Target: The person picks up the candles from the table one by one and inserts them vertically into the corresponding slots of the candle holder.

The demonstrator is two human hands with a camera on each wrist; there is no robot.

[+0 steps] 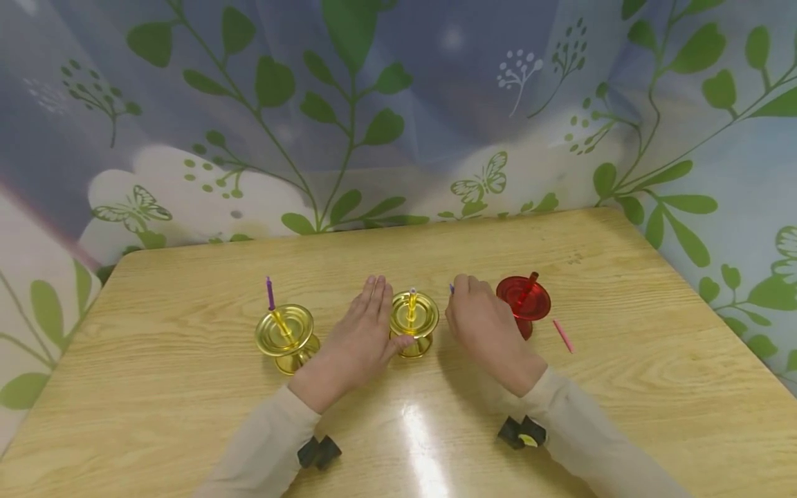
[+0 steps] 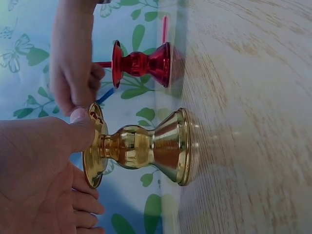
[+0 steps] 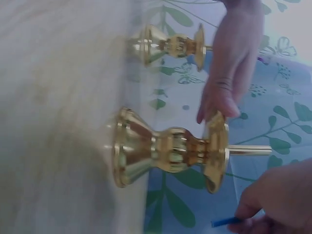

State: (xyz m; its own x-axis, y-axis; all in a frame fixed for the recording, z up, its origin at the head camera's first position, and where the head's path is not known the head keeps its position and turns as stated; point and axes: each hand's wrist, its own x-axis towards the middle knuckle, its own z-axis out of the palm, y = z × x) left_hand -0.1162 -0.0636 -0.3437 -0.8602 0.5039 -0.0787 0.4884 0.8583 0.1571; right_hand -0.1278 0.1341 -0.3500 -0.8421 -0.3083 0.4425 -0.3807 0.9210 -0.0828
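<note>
The middle gold candle holder [image 1: 415, 344] stands upright on the table, a slim gold tube [image 3: 249, 149] rising from its dish. My left hand [image 1: 356, 339] lies along the dish's left side, fingers straight, with the thumb [image 2: 80, 117] touching the near rim. To the holder's right, my right hand [image 1: 486, 332] pinches a thin blue candle [image 3: 224, 222] between thumb and fingers; most of the candle is hidden by the hand. Left of my left hand, another gold candle holder [image 1: 295, 360] carries a purple candle [image 1: 270, 293].
A red candle holder [image 1: 524, 297] with a red tube stands just beyond my right hand. A pink candle [image 1: 563, 336] lies on the wooden table [image 1: 187, 429] to its right. Behind the table hangs a leaf-patterned cloth [image 1: 411, 104].
</note>
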